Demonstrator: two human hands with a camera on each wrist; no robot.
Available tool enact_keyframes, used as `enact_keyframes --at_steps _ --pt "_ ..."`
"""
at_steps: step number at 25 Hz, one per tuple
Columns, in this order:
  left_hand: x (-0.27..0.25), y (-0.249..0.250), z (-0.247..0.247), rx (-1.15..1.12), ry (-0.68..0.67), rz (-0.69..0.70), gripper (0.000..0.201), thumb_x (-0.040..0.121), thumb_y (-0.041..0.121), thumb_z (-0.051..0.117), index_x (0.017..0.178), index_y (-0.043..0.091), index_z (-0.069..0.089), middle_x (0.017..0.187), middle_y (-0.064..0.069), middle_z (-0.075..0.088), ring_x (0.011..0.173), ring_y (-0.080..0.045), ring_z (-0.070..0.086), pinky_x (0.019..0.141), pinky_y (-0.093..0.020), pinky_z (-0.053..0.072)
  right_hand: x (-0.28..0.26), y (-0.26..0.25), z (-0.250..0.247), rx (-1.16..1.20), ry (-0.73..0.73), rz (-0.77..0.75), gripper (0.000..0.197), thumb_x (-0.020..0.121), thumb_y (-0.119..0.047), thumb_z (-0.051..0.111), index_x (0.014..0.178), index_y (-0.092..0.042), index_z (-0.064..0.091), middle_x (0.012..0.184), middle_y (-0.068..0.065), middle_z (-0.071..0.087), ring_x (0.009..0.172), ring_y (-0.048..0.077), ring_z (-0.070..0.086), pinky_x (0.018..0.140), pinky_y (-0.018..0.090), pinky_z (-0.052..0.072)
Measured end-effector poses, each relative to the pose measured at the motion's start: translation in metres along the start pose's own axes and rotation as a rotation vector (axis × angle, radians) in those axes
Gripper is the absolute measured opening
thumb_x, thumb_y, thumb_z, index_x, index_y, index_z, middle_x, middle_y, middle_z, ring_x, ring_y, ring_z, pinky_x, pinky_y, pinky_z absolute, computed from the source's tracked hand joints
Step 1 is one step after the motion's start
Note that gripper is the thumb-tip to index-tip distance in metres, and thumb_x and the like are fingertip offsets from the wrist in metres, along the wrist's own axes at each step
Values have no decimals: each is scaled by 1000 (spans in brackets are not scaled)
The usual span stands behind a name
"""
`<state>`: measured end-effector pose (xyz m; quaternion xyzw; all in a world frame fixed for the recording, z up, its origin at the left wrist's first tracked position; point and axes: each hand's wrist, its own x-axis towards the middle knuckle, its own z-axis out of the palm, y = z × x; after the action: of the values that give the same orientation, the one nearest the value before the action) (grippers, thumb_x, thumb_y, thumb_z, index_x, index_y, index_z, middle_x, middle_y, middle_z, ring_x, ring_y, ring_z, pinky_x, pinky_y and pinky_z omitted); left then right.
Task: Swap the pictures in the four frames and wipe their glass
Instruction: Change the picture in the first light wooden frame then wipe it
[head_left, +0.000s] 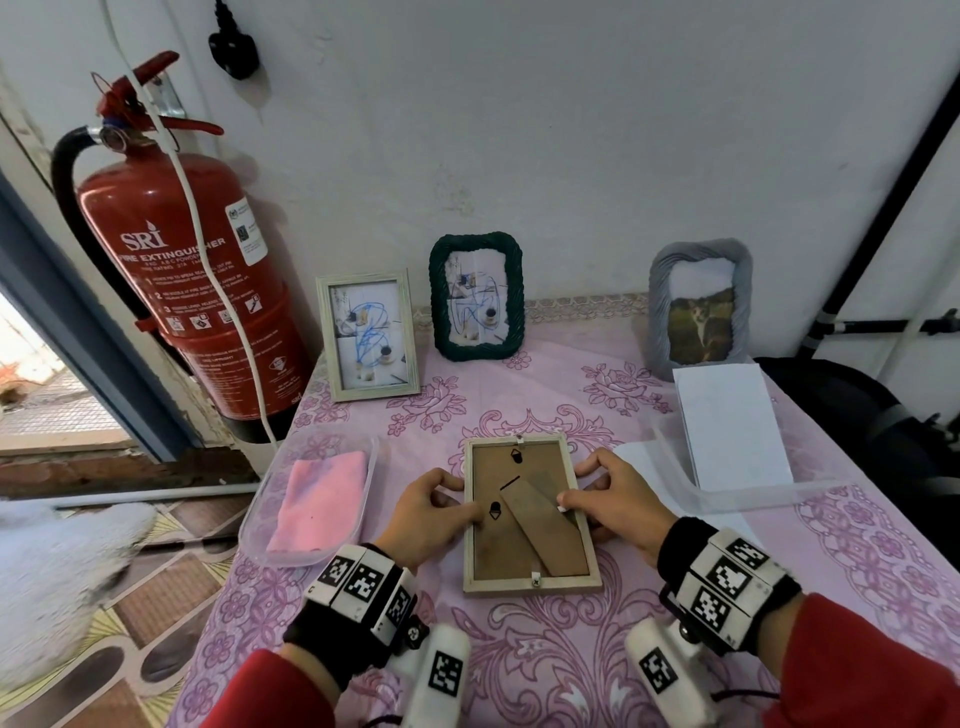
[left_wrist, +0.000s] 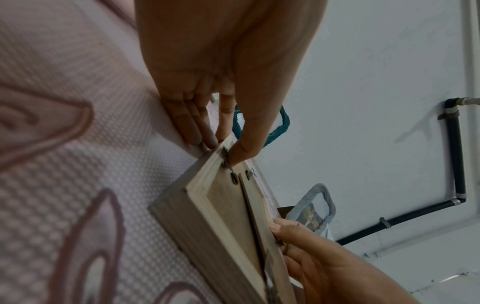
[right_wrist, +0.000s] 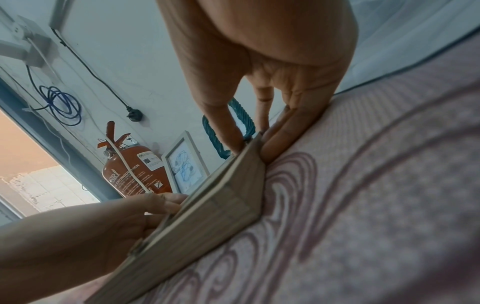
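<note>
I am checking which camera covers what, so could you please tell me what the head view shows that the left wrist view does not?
Only the head view shows the pink cloth in its clear tray, the fire extinguisher, the white upright frame and the stack of paper. Only the left wrist view shows the black pipe on the wall. Both show the face-down frame, the left hand, the right hand, the green frame and the grey frame.

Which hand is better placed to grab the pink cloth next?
Left, probably. The cloth lies in a tray just left of the left hand, on that side of the face-down frame. The right hand would have to cross over the frame.
</note>
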<state>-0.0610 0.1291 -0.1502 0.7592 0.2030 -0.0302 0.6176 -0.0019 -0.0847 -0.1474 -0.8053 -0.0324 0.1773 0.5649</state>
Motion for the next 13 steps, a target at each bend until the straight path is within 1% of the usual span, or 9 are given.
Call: enact_keyframes --at_steps 3,4,7,9,11,13 --pt "0 0 0 3 -14 8 25 75 -3 70 87 9 51 51 -3 54 44 -18 44 46 -23 38 -1 -1 1 -26 1 2 34 76 -20 73 98 -10 49 73 3 53 66 17 57 54 27 50" --pt "0 0 -1 7 -18 12 25 75 -3 70 87 9 51 52 -4 54 44 -17 45 46 -24 39 -1 -1 2 -34 2 0 33 76 -19 73 98 -10 49 73 3 53 66 17 57 56 28 50" --pt "-2 -1 -2 16 -23 27 25 76 -3 70 86 11 52 51 -1 55 41 -13 47 46 -24 41 1 -3 4 -49 16 8 31 76 -14 71 96 -10 48 75 4 55 70 21 58 67 36 52" --pt "-3 -1 -2 14 -29 36 24 76 -3 70 86 11 52 49 1 55 41 -12 47 46 -24 41 1 -3 5 -47 19 25 29 76 -11 70 94 -12 48 77 6 55 74 24 59 70 38 53" --pt "-4 -1 -2 15 -32 44 24 76 -3 69 87 10 52 50 0 55 40 -11 47 45 -23 40 1 -4 5 -35 17 46 28 75 -8 68 93 -13 47 77 6 56 75 26 58 69 38 52" --pt "-5 -1 -2 20 -33 56 24 77 -4 68 88 9 52 53 -3 55 38 -8 47 43 -21 40 0 -3 4 -7 5 61 28 74 -4 65 93 -13 47 71 6 55 69 25 57 64 34 49"
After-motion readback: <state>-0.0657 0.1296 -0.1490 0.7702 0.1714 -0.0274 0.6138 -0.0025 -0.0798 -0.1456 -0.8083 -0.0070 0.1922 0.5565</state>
